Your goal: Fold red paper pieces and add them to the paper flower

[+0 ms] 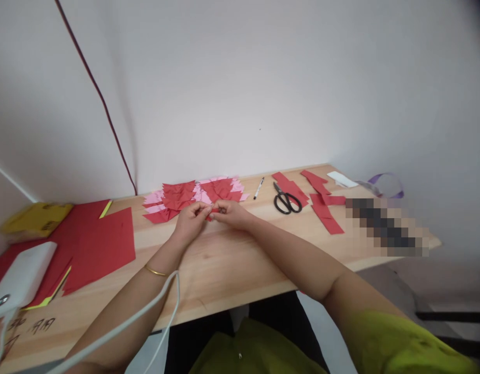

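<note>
Red paper piece (211, 212), small, is pinched between both hands above the counter (224, 270), just in front of the pile of folded pieces (196, 195). Left hand (191, 221) and right hand (232, 214) meet at the fingertips, closed on the piece; the fold itself is too small to make out.

Judgement on technique: edges want aligning before the crease is pressed; thumbs should hold the piece flat and run along the fold, with the wrists steadied near the counter.

Count:
- folded pile: red and pink pieces overlapping, number cannot be told.
- scissors (286, 200): one pair, black handles.
- pen (258, 188): one.
- red strips (321, 202) at right: several, overlapping.
- large red sheets (99, 244) at left: at least two.
- white device (19, 278) with cable: one.
- gold bangle (154, 270) on the left wrist: one.
</note>
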Available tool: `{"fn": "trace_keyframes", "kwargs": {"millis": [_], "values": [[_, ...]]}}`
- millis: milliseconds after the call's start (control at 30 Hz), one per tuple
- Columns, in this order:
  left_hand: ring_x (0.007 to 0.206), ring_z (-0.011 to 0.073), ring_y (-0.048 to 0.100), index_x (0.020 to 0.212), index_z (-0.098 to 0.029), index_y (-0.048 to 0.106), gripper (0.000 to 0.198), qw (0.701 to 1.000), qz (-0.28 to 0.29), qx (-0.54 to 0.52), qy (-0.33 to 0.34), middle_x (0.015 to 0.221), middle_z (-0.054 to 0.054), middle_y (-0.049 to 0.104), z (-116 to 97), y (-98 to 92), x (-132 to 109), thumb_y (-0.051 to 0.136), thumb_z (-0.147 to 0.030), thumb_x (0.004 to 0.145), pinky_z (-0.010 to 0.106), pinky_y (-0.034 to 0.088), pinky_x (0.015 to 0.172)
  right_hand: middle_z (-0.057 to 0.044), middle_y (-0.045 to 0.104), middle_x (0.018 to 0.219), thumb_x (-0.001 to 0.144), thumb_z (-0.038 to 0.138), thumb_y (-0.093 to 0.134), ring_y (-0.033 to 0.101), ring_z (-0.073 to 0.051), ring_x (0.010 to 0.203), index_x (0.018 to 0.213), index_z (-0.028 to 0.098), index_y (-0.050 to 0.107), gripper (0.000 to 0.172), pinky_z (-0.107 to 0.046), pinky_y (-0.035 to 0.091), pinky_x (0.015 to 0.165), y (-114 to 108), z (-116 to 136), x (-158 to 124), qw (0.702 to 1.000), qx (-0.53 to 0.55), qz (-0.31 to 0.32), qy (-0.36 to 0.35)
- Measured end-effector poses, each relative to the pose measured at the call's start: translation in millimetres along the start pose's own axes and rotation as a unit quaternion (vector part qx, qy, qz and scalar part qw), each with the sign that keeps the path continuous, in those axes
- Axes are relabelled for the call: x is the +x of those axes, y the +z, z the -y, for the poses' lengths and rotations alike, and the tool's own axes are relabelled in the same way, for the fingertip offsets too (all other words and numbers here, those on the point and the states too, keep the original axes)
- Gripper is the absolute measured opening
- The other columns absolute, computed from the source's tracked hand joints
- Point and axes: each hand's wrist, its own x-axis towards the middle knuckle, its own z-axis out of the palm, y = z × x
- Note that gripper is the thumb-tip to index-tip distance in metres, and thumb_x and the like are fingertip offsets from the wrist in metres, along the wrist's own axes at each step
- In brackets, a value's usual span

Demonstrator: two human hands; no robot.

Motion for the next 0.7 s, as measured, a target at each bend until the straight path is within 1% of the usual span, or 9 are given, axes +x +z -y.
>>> {"fn": "trace_keyframes", "kwargs": {"millis": [133, 200, 267, 333, 400, 467, 600, 700], "values": [[0.062, 0.0138, 0.05, 0.066, -0.017, 0.062, 0.018, 0.997, -0.039, 0.057, 0.037, 0.064, 0.001, 0.059, -7, 2.5, -1, 0.056, -0.031, 0.077, 0.025, 0.036, 0.061, 0.004, 0.049, 0.064, 0.075, 0.041, 0.058, 0.043, -0.009, 0.059, 0.076, 0.015, 0.057, 0.025, -0.021, 0.033, 0.056, -1, -3, -1, 1.0, 0.011, 0.0, -0.008], [0.059, 0.0133, 0.048, 0.063, -0.017, 0.061, 0.018, 0.996, -0.049, 0.069, 0.039, 0.061, 0.0, 0.057, -9, 4.4, -1, 0.056, -0.03, 0.076, 0.025, 0.034, 0.06, 0.004, 0.05, 0.065, 0.076, 0.043, 0.058, 0.043, -0.009, 0.06, 0.076, 0.015, 0.057, 0.027, -0.021, 0.034, 0.057, -2, -3, -2, 1.0, 0.012, 0.005, -0.016], [0.057, 0.0129, 0.046, 0.061, -0.017, 0.061, 0.018, 0.996, -0.059, 0.058, 0.027, 0.058, 0.0, 0.056, -11, 5.7, -1, 0.058, -0.029, 0.074, 0.024, 0.033, 0.058, 0.004, 0.051, 0.064, 0.075, 0.044, 0.058, 0.044, -0.009, 0.06, 0.075, 0.015, 0.056, 0.029, -0.021, 0.034, 0.058, -3, -3, -2, 1.0, 0.02, 0.008, -0.013], [0.055, 0.0124, 0.045, 0.059, -0.017, 0.062, 0.017, 0.998, -0.06, 0.025, -0.005, 0.055, -0.001, 0.055, -12, 6.1, 0, 0.062, -0.03, 0.071, 0.024, 0.032, 0.055, 0.004, 0.051, 0.064, 0.074, 0.045, 0.06, 0.045, -0.009, 0.06, 0.075, 0.016, 0.056, 0.03, -0.02, 0.034, 0.058, -3, -4, -3, 0.999, 0.039, 0.007, -0.001], [0.052, 0.0115, 0.043, 0.06, -0.017, 0.063, 0.017, 0.998, -0.043, -0.014, -0.048, 0.053, 0.0, 0.055, -15, 5.6, 2, 0.064, -0.031, 0.068, 0.024, 0.03, 0.052, 0.004, 0.051, 0.062, 0.072, 0.045, 0.062, 0.045, -0.008, 0.059, 0.074, 0.016, 0.055, 0.03, -0.02, 0.035, 0.057, -3, -5, -3, 0.998, 0.059, 0.006, 0.011], [0.051, 0.0107, 0.043, 0.06, -0.016, 0.063, 0.019, 0.996, -0.025, -0.046, -0.077, 0.053, 0.0, 0.055, -19, 5.0, 2, 0.066, -0.033, 0.067, 0.023, 0.031, 0.051, 0.005, 0.052, 0.061, 0.07, 0.044, 0.063, 0.046, -0.008, 0.058, 0.073, 0.016, 0.055, 0.03, -0.02, 0.035, 0.056, -3, -5, -2, 0.997, 0.071, 0.004, 0.021], [0.054, 0.0098, 0.046, 0.069, -0.014, 0.065, 0.022, 0.99, -0.018, -0.103, -0.09, 0.058, 0.0, 0.057, -23, 6.5, 1, 0.069, -0.035, 0.065, 0.023, 0.034, 0.053, 0.005, 0.052, 0.06, 0.07, 0.043, 0.064, 0.047, -0.008, 0.057, 0.073, 0.016, 0.054, 0.029, -0.02, 0.035, 0.056, -3, -5, -1, 0.994, 0.097, -0.018, 0.038], [0.054, 0.0093, 0.048, 0.071, -0.013, 0.062, 0.026, 0.976, -0.018, -0.187, -0.107, 0.058, -0.001, 0.055, -16, 11.4, 0, 0.072, -0.036, 0.061, 0.023, 0.039, 0.056, 0.005, 0.052, 0.059, 0.069, 0.045, 0.065, 0.047, -0.008, 0.057, 0.071, 0.017, 0.051, 0.032, -0.021, 0.037, 0.058, -2, -5, 1, 0.988, 0.14, -0.033, 0.048]]}}
